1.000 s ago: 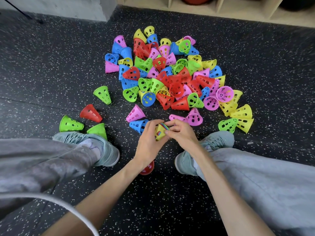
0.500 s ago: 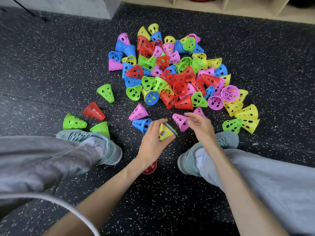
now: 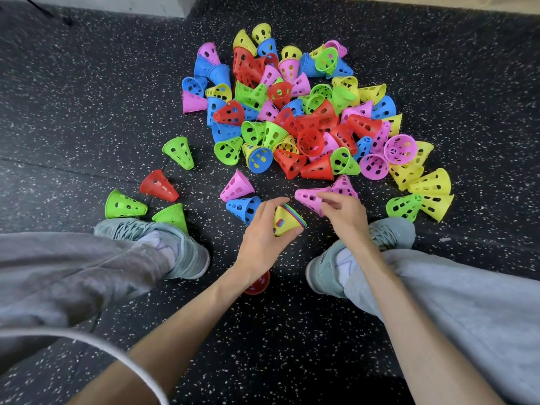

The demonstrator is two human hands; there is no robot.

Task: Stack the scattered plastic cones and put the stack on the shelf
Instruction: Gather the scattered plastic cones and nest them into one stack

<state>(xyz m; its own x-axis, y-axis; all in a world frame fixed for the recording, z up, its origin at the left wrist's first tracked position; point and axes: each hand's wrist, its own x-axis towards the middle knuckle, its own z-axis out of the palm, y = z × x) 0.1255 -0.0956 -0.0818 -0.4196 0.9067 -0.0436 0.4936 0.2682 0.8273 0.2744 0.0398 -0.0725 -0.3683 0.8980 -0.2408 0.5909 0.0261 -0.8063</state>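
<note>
My left hand (image 3: 263, 232) grips a short stack of nested cones (image 3: 285, 220), yellow on the outside with red, blue and green rims showing. My right hand (image 3: 343, 213) pinches a pink cone (image 3: 309, 197) lying on its side just right of the stack. A big heap of perforated cones (image 3: 292, 112) in red, blue, green, yellow and pink covers the floor ahead. A red cone (image 3: 258, 285) lies partly hidden under my left wrist.
Loose cones lie at the left: a green one (image 3: 178, 152), a red one (image 3: 157, 185), two green ones (image 3: 124, 204) by my left shoe (image 3: 163, 244). My right shoe (image 3: 362, 255) sits below the right hand. Speckled black floor (image 3: 73, 97) all round; a pale wall base (image 3: 117, 4) at top.
My right hand left the stack, reached right and took hold of the pink cone. The left hand kept the stack in place.
</note>
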